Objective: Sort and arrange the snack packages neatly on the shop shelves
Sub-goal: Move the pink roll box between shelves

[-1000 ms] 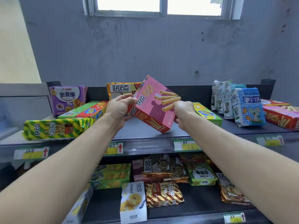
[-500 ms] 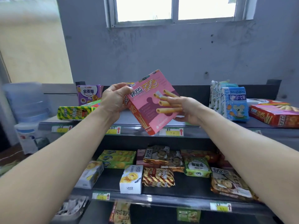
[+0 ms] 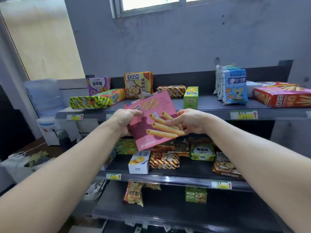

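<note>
**While pink box was held mid-air, no slot was chosen yet**

Compared with a second earlier, the flat pink cardboard egg-roll box (image 3: 148,133) had come down and away from the shelf top. It hung tilted in front of the grey top shelf (image 3: 207,105), touching no shelf. Left hand (image 3: 124,118) gripped its upper-left edge. Right hand (image 3: 190,121) held the right side, fingers across the printed rolls. Both hands were clamped on it. My read: picked up, placement pending.

Likely home, a guess: beside the flat red egg-roll box (image 3: 282,96) at far right, which looked like the same product type. Upright blue-and-white mouse-print packs (image 3: 234,86) stood in between, just left of the red one. A small green upright carton (image 3: 191,97) stood behind the pink box, with a brown-and-gold striped pack (image 3: 171,90) further back. The left end was cluttered: a green-yellow striped pack (image 3: 89,102), a purple box (image 3: 98,85) and an orange cookie bag (image 3: 138,84). The dark middle shelf (image 3: 185,169) held mixed packs. The bare stretch between the green carton and the blue packs looked the easiest gap.
</note>
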A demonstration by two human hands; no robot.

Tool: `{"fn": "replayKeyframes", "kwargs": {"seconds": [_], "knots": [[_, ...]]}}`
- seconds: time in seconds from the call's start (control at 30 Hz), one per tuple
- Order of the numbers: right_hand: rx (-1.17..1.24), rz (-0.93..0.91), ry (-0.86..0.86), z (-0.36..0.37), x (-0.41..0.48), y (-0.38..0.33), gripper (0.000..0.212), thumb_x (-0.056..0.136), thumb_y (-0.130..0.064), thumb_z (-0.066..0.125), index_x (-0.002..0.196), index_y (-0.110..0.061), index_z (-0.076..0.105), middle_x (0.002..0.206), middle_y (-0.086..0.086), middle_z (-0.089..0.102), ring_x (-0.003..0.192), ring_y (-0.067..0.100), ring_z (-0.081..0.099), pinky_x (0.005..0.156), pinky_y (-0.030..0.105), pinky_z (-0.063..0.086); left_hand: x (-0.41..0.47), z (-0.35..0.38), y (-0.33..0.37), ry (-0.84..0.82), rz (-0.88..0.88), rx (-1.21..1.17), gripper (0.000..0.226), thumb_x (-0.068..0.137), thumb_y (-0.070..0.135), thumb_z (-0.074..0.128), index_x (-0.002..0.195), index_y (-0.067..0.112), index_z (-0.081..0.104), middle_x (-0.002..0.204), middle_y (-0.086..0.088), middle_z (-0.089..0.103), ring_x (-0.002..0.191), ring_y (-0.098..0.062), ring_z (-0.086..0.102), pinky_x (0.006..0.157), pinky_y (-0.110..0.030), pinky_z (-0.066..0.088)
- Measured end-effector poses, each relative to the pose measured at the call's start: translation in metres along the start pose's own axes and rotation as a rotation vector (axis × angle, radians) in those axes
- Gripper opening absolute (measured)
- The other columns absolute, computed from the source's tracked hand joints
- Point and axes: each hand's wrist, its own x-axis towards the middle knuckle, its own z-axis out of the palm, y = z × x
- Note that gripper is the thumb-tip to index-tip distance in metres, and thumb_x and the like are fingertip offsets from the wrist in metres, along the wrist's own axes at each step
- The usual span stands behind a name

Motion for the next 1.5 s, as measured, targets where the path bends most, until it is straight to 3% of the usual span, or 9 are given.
{"fn": "replayKeyframes", "kwargs": {"seconds": [0.3, 0.43, 0.5, 0.63, 0.73, 0.83, 1.1, 1.33, 1.5], "knots": [[-0.197, 0.366, 0.134, -0.028, -0.054, 0.105, 0.060, 0.073, -0.021, 0.081, 0.126, -0.011, 0.055, 0.115, 0.006, 0.068, 0.100, 0.020, 0.066, 0.090, 0.037, 0.054, 0.013, 0.084, -0.071, -0.249, -0.097, 0.298, 0.015, 0.085, -0.009, 0.056, 0.079, 0.006, 0.056, 0.099, -0.018, 0.063, 0.085, -0.030, 0.062, 0.069, -0.042, 0.053], [-0.157, 0.422, 0.342, -0.046, -0.086, 0.142, 0.080, 0.069, -0.018, 0.084, 0.138, -0.010, 0.045, 0.121, 0.007, 0.064, 0.107, 0.024, 0.062, 0.094, 0.043, 0.051, 0.013, 0.128, -0.099, -0.434, -0.098, 0.214, 0.028, 0.087, -0.013, 0.048, 0.088, 0.014, 0.054, 0.100, -0.012, 0.064, 0.091, -0.027, 0.063, 0.076, -0.047, 0.055], [-0.085, 0.419, 0.427, -0.054, -0.101, 0.155, 0.077, 0.071, -0.012, 0.081, 0.138, -0.009, 0.044, 0.118, 0.009, 0.065, 0.107, 0.026, 0.063, 0.097, 0.044, 0.049, 0.013, 0.150, -0.109, -0.497, -0.070, 0.167, 0.033, 0.087, -0.015, 0.044, 0.097, 0.015, 0.055, 0.104, -0.010, 0.064, 0.094, -0.026, 0.063, 0.085, -0.046, 0.054], [-0.123, 0.405, 0.592, -0.071, -0.123, 0.176, 0.058, 0.071, -0.010, 0.081, 0.124, -0.011, 0.057, 0.116, 0.007, 0.067, 0.107, 0.024, 0.061, 0.098, 0.042, 0.048, 0.008, 0.190, -0.123, -0.590, -0.062, 0.023, 0.049, 0.089, -0.014, 0.043, 0.126, 0.017, 0.051, 0.092, -0.001, 0.067, 0.077, -0.015, 0.066, 0.060, -0.029, 0.056], [-0.193, 0.382, 0.726, -0.089, -0.133, 0.190, 0.050, 0.074, -0.010, 0.079, 0.119, -0.012, 0.058, 0.114, 0.004, 0.066, 0.104, 0.023, 0.060, 0.090, 0.038, 0.050, 0.008, 0.223, -0.132, -0.644, -0.053, -0.075, 0.054, 0.090, -0.013, 0.045, 0.132, 0.019, 0.051, 0.094, -0.002, 0.067, 0.084, -0.018, 0.067, 0.069, -0.036, 0.058], [-0.206, 0.329, 0.818, -0.115, -0.133, 0.202, 0.053, 0.074, -0.005, 0.077, 0.123, -0.008, 0.057, 0.114, 0.009, 0.066, 0.102, 0.025, 0.060, 0.086, 0.035, 0.051, 0.013, 0.258, -0.136, -0.653, -0.034, -0.106, 0.051, 0.093, -0.008, 0.044, 0.133, 0.022, 0.051, 0.100, -0.002, 0.068, 0.093, -0.023, 0.067, 0.076, -0.044, 0.058], [-0.168, 0.282, 0.801, -0.202, -0.093, 0.241, 0.044, 0.084, 0.002, 0.064, 0.127, -0.005, 0.053, 0.122, 0.011, 0.062, 0.109, 0.024, 0.058, 0.078, 0.021, 0.049, 0.055, 0.346, -0.147, -0.541, -0.113, -0.103, 0.041, 0.095, 0.008, 0.052, 0.135, 0.017, 0.049, 0.105, -0.004, 0.068, 0.079, -0.012, 0.067, 0.044, -0.019, 0.052], [-0.255, 0.242, 0.727, -0.274, -0.041, 0.284, 0.046, 0.087, -0.015, 0.066, 0.130, -0.006, 0.053, 0.124, 0.009, 0.063, 0.115, 0.025, 0.058, 0.091, 0.026, 0.045, 0.102, 0.416, -0.170, -0.400, -0.104, -0.204, 0.047, 0.092, 0.007, 0.057, 0.138, 0.004, 0.044, 0.129, -0.016, 0.059, 0.111, -0.027, 0.061, 0.092, -0.037, 0.052], [-0.297, 0.239, 0.713, -0.308, -0.007, 0.307, 0.047, 0.087, -0.010, 0.065, 0.131, -0.004, 0.050, 0.128, 0.011, 0.059, 0.117, 0.024, 0.055, 0.077, 0.010, 0.039, 0.124, 0.448, -0.182, -0.327, -0.080, -0.251, 0.037, 0.092, 0.004, 0.056, 0.129, 0.005, 0.054, 0.126, -0.015, 0.062, 0.112, -0.028, 0.061, 0.087, -0.031, 0.052]]}}
